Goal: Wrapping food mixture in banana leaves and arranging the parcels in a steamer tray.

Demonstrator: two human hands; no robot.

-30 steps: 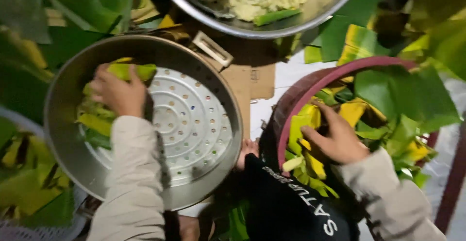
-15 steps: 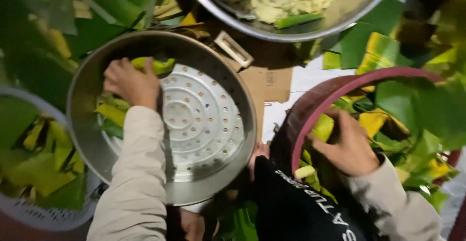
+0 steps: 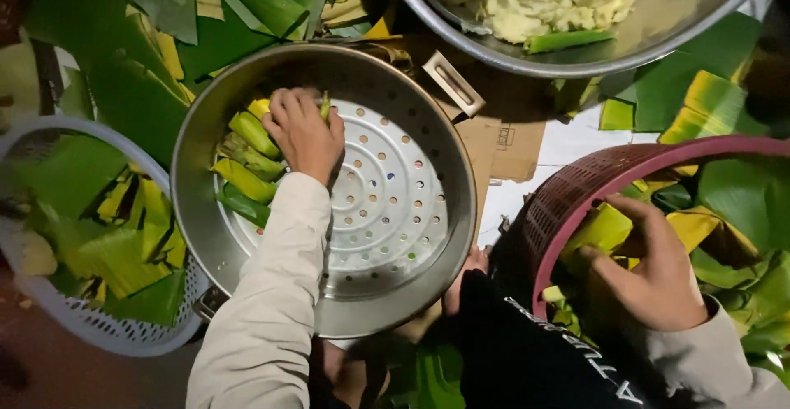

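Closed around a green leaf parcel [image 3: 326, 106], the left hand [image 3: 306, 133] sets it at the far left of the steamer pot [image 3: 461, 211]; pressing it snug against the row of parcels [image 3: 247, 166] would likely keep it from rolling. Right hand [image 3: 650, 273] grasps a yellow-green leaf [image 3: 605, 230] inside the red basket [image 3: 568, 199]. Scattered leaves [image 3: 214, 39] cover the ground, with a white basket [image 3: 123, 335] left and a dough bowl [image 3: 625, 43] far.

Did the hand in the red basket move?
Cannot tell. The right hand rests among leaves inside the red basket, near its rim, much as before; the apparent shift looks like camera movement.
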